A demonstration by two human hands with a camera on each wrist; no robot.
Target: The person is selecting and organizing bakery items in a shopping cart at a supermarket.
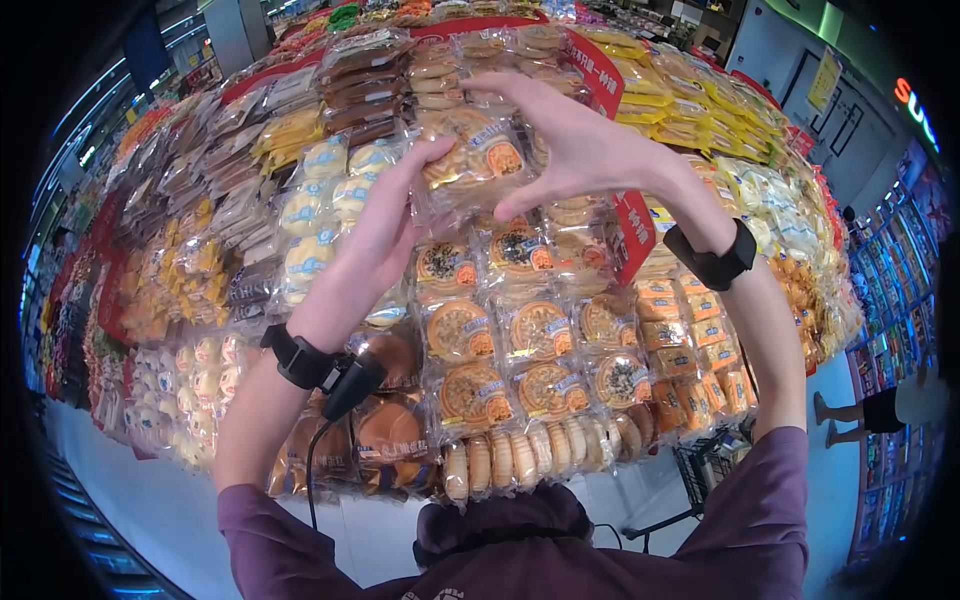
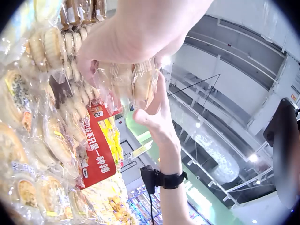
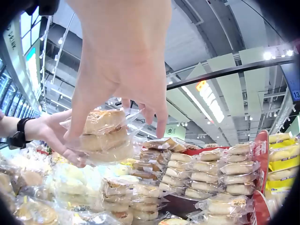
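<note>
A small stack of clear-wrapped round pastries (image 1: 460, 150) (image 2: 143, 86) (image 3: 104, 136) is held up above the display. My left hand (image 1: 385, 220) (image 2: 136, 35) (image 3: 49, 136) grips it from the left side, thumb near the top package's edge and the other fingers largely hidden. Across from it, my right hand (image 1: 590, 150) (image 2: 159, 115) (image 3: 124, 61) is spread wide and arched around the stack's right side. Its thumb lies close to the wrappers; whether it touches them I cannot tell. Rows of similar wrapped pastries (image 1: 460, 330) lie below.
Piles of bagged breads surround the hands, with yellow packs (image 1: 690, 100) at the back right and brown ones (image 1: 365, 85) at the back. Red sign strips (image 1: 632, 235) (image 2: 101, 154) stand between sections. A cart (image 1: 700, 475) is by the front edge, and a person's legs (image 1: 850, 412) show at right.
</note>
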